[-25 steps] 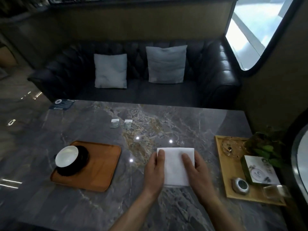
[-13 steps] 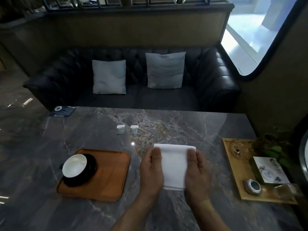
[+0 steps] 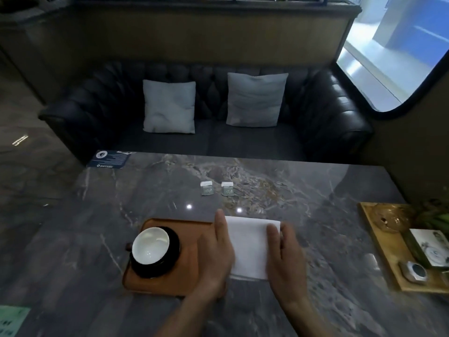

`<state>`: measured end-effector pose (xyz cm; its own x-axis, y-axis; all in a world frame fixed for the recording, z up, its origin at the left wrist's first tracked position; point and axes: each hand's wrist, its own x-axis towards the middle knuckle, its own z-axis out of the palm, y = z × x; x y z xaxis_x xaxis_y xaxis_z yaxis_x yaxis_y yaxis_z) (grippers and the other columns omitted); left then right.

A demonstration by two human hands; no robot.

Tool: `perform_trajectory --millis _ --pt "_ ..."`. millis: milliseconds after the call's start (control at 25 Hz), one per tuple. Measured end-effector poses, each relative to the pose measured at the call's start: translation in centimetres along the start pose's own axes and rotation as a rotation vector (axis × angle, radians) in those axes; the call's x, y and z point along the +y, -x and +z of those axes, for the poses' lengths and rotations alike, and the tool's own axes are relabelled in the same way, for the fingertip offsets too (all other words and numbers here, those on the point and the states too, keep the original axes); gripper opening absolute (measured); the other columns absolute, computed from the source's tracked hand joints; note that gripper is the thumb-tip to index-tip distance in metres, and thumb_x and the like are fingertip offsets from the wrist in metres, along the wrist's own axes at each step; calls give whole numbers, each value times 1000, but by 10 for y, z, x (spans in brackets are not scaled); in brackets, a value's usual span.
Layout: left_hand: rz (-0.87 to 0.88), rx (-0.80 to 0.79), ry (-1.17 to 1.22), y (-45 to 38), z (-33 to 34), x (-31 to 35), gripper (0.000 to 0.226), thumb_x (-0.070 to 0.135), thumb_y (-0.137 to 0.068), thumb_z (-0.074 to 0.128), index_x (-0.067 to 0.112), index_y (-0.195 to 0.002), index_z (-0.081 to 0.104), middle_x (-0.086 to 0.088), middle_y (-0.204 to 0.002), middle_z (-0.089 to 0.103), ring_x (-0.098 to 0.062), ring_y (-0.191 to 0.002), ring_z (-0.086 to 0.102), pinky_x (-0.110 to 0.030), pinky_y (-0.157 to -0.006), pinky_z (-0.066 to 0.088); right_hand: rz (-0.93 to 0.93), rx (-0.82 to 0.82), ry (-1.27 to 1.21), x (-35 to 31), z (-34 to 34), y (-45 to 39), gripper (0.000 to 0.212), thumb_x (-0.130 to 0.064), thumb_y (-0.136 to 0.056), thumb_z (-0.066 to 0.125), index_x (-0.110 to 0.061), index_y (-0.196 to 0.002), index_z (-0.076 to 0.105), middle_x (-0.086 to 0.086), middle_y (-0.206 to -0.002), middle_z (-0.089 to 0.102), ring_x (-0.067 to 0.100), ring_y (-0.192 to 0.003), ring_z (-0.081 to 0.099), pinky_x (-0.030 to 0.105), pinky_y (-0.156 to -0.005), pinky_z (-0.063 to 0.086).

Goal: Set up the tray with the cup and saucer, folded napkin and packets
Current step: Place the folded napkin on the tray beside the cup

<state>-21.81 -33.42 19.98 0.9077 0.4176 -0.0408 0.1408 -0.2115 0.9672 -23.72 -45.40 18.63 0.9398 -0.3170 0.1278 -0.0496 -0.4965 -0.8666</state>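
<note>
A folded white napkin lies between my hands at the right edge of the brown wooden tray. My left hand grips its left side, over the tray's right part. My right hand holds its right side above the marble table. A white cup sits on a black saucer at the tray's left end. Two small packets, one beside the other, lie on the table farther away.
A light wooden tray at the right holds a glass dish, a card, a plant and a small round device. A dark card lies at the far left corner. A black sofa with two pillows stands behind the table.
Both hands have carried the napkin leftward, from the open table to the tray's right edge. The head view has also shifted, so the tray now sits closer to centre.
</note>
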Motion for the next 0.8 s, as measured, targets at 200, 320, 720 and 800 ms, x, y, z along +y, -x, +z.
perform_trajectory --millis 200,320,720,800 --pt "-50 32 274 -30 -22 -11 43 72 -89 34 53 -72 68 32 -68 68 17 -66 62 -1 -54 42 149 100 -422 -29 44 3 32 -39 -98 49 -17 -77 58 -10 -70 62 -2 -60 50 15 -56 42" --pt "-326 -154 477 -42 -24 -17 63 83 -69 47 27 -72 76 1 -76 77 -14 -73 74 -27 -63 59 338 7 -684 -39 56 3 29 -47 -88 54 -22 -80 66 -1 -73 68 11 -66 61 30 -56 52" --pt "-457 -150 261 -53 -30 -32 87 94 -58 37 20 -82 75 -4 -83 77 -23 -80 73 -41 -75 58 357 -121 -620 -19 64 -16 30 -49 -89 51 -23 -80 65 1 -75 65 11 -68 57 29 -58 48" --pt "-435 -185 198 -54 -34 -43 87 88 -69 31 14 -91 73 -1 -90 77 -17 -87 72 -34 -79 55 345 -156 -538 -2 65 -19 28 -43 -97 49 -22 -83 62 -6 -73 65 4 -63 55 18 -54 45"
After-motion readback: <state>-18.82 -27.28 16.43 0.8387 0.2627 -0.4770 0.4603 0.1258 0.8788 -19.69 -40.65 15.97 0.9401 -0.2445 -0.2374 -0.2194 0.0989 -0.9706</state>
